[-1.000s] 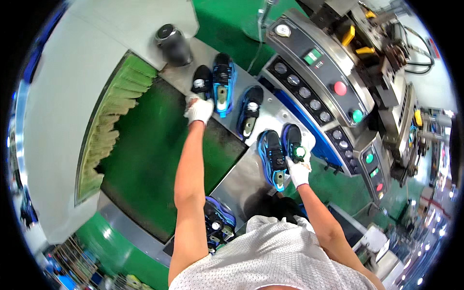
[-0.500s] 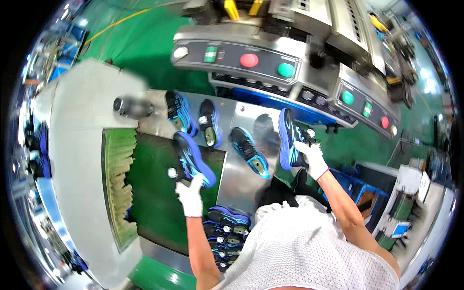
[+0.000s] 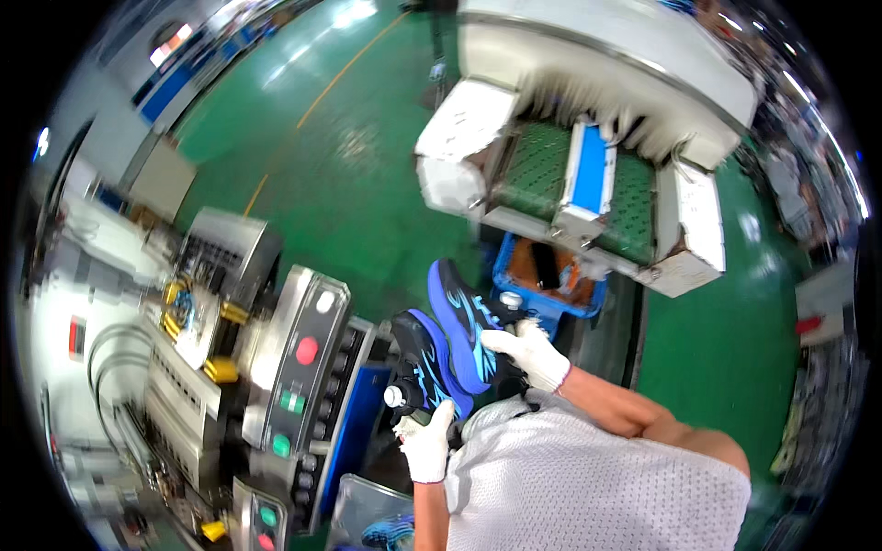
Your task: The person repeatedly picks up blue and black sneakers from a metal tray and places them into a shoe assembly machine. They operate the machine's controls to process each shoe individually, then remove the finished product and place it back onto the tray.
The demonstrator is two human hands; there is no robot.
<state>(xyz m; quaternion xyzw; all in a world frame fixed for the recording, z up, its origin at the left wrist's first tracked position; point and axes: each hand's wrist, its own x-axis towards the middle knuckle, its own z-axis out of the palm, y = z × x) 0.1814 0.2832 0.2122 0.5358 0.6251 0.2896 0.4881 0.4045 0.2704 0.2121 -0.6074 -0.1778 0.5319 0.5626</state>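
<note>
My left hand (image 3: 426, 447), in a white glove, is closed on a black and blue sneaker (image 3: 421, 360) with a purple-blue sole. In my right hand (image 3: 533, 356), gloved as well, is a matching sneaker (image 3: 470, 323), gripped near its ankle opening. Both shoes are tipped on their sides in front of my body, soles turned toward each other and seemingly touching. White round bits show at the openings of both. Fingers partly cover the shoes' upper parts.
To the left stands a metal machine with a button panel (image 3: 299, 363). A white-sided conveyor machine (image 3: 455, 138) with green belts lies ahead right. Below its front sits a blue crate (image 3: 502, 266) with things inside. Another shoe (image 3: 393, 531) lies on the metal table (image 3: 363, 503) at lower left.
My view has swung round to the right, away from the table with several shoes. The two held sneakers, wide apart before, are now side by side; both hands still grip them.
</note>
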